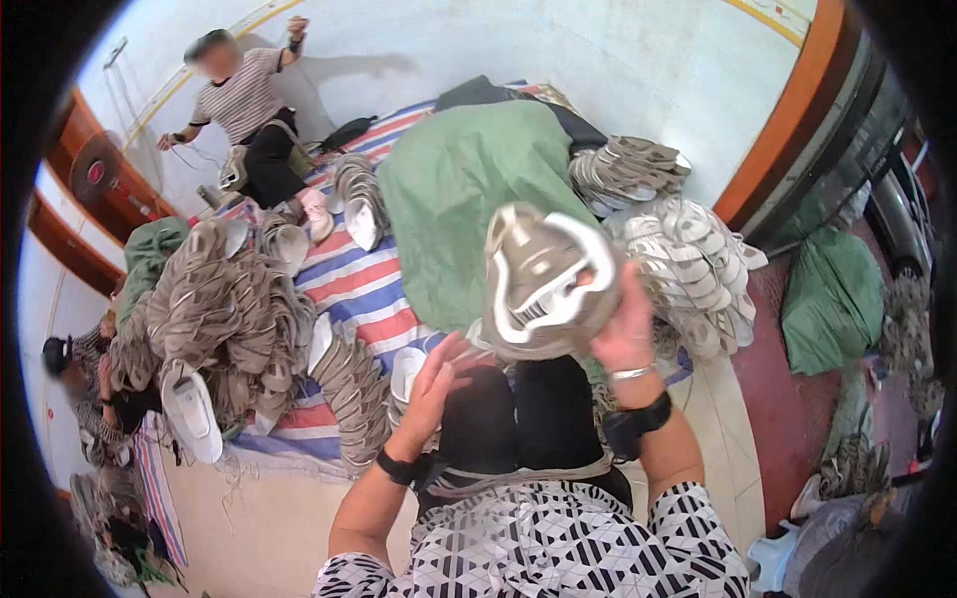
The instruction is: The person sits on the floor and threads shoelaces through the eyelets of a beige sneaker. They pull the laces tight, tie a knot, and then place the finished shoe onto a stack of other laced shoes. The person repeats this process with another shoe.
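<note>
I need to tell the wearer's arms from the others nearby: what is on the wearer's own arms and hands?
Both forearms are bare. The left hand has a black band at the wrist. The right hand has a thin silver bracelet and, below it, a wider black band. No gloves. The short sleeves belong to a top with a black-and-white geometric print.

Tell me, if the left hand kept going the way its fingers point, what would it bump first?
Probably the shoe part that the right hand holds up; the left hand points up toward it, though depth is unclear.
</note>
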Motion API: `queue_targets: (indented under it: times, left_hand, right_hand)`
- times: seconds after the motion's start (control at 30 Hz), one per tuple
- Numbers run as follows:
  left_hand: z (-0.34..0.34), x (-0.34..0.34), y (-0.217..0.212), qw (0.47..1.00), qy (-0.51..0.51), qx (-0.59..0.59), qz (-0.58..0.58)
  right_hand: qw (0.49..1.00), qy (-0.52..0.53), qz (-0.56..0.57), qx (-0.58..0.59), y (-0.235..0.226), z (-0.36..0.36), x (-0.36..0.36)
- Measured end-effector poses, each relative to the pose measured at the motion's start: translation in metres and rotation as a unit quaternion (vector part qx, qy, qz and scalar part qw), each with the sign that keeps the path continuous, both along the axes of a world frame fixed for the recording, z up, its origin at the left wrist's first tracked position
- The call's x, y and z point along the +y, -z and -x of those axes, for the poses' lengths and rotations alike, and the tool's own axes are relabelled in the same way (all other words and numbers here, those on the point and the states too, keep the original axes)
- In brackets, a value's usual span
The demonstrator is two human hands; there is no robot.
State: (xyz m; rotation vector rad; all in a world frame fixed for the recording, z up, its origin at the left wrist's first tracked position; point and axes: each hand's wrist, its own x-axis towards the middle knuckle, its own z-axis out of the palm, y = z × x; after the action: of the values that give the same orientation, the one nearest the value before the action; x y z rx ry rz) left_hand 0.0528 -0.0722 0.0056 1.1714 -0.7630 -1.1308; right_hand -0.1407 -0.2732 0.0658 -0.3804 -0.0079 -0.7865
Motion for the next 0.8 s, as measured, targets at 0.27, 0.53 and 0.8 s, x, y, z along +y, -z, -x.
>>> queue_targets:
  times: [0.27,0.53,0.8]
  left_hand:
    - [-0.018,0.038,-0.009,0.924,-0.142,-0.351,0.062]
    - [-0.005,0.044,-0.006,0.977,0.093,-0.190,0.019]
    - [-0.004,0.039,0.034,0.967,-0.130,-0.199,-0.088]
  right_hand:
    - [0.954,-0.225,-0.069,0.183,0.051,-0.020,0.043]
    - [0.902,-0.383,0.051,0.193,-0.012,-0.043,0.062]
    - [0.853,-0.290,0.297,0.315,0.025,-0.080,0.024]
